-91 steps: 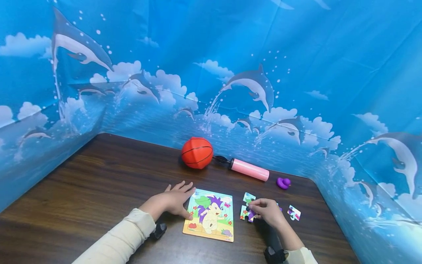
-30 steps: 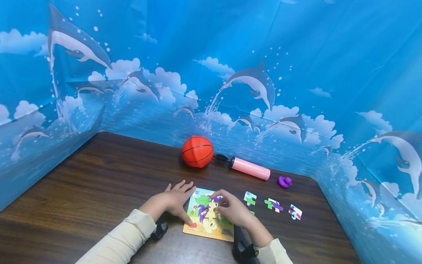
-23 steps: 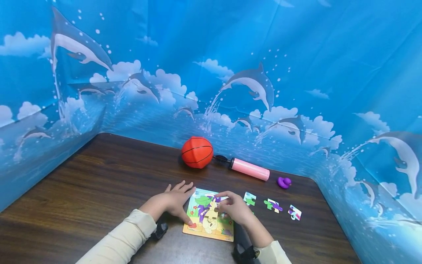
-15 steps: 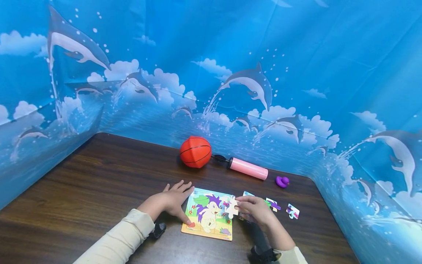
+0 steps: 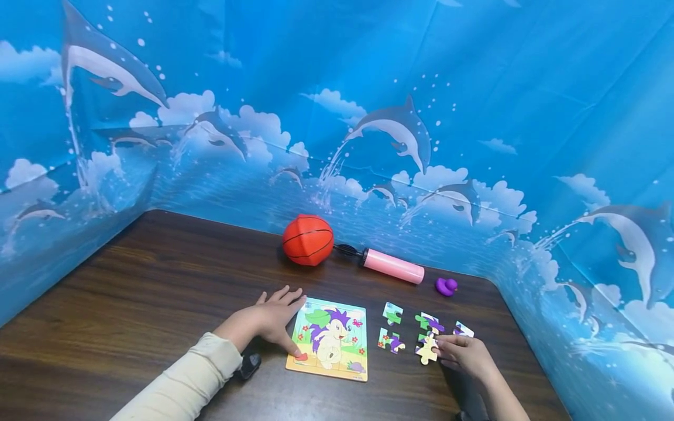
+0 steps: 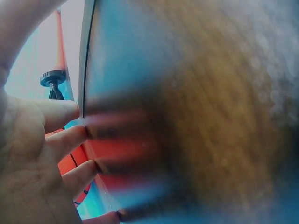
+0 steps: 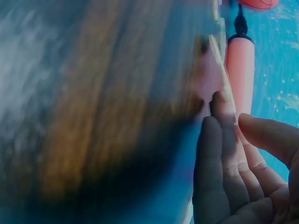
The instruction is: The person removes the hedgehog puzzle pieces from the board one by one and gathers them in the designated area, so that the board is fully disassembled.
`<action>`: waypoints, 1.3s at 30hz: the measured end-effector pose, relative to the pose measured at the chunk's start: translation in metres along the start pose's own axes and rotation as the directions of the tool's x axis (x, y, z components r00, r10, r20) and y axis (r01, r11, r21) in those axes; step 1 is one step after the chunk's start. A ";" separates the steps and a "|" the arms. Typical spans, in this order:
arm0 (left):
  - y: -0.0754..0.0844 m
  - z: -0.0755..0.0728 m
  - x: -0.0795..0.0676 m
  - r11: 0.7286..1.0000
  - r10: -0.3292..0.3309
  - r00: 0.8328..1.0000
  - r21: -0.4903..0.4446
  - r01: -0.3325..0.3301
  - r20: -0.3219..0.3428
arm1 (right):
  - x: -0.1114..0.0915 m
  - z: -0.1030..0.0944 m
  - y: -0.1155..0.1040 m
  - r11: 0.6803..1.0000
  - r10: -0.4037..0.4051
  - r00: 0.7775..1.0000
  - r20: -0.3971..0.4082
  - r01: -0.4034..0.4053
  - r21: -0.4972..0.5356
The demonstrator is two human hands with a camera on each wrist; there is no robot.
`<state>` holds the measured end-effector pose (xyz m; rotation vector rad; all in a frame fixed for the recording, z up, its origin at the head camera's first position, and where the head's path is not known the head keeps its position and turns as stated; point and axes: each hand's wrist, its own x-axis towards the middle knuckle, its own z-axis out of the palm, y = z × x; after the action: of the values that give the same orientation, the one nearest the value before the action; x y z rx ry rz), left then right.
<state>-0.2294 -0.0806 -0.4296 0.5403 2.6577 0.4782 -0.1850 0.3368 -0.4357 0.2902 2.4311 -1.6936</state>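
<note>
My left hand lies with fingers spread at the left edge of a square puzzle board, its thumb over the lower left corner. The board carries a purple-spined hedgehog picture. To the right, my right hand pinches a cream jigsaw piece between thumb and fingers, close over the table. In the right wrist view the piece shows edge-on at the fingertips. Behind the held piece another loose piece partly shows. A green-and-purple piece lies just beyond it.
More loose pieces lie around: a green-cornered piece, a red-flowered piece and a piece by my right fingers. Farther back are a red ball, a pink hand pump and a purple rubber duck. A dolphin-print curtain borders the table.
My right hand went from the loose pieces to over the board, then back right with a piece, now among the loose pieces. My left hand has stayed at the board's left edge.
</note>
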 end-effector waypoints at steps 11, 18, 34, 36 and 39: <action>0.001 0.001 0.001 1.000 -0.020 1.000 0.011 0.020 0.001 | -0.004 0.010 -0.019 0.816 -0.123 0.981 -0.152 0.013 -0.578; 0.002 0.000 -0.001 1.000 -0.021 1.000 0.012 0.021 0.001 | -0.002 0.042 -0.039 0.667 -0.305 0.951 -0.052 0.174 -0.724; 0.001 0.002 0.000 1.000 0.009 1.000 -0.017 -0.009 0.009 | 0.009 0.139 -0.077 0.600 -0.108 0.876 0.471 0.435 -0.671; 0.001 0.002 -0.001 1.000 0.006 1.000 -0.016 -0.006 0.008 | 0.010 0.140 -0.077 0.602 -0.110 0.875 0.471 0.436 -0.669; 0.001 0.000 -0.002 1.000 0.000 1.000 -0.011 0.000 0.004 | 0.012 0.141 -0.079 0.616 -0.123 0.874 0.469 0.438 -0.655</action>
<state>-0.2279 -0.0804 -0.4287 0.5379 2.6494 0.4910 -0.2134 0.1788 -0.4158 -0.5311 2.6747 -0.5583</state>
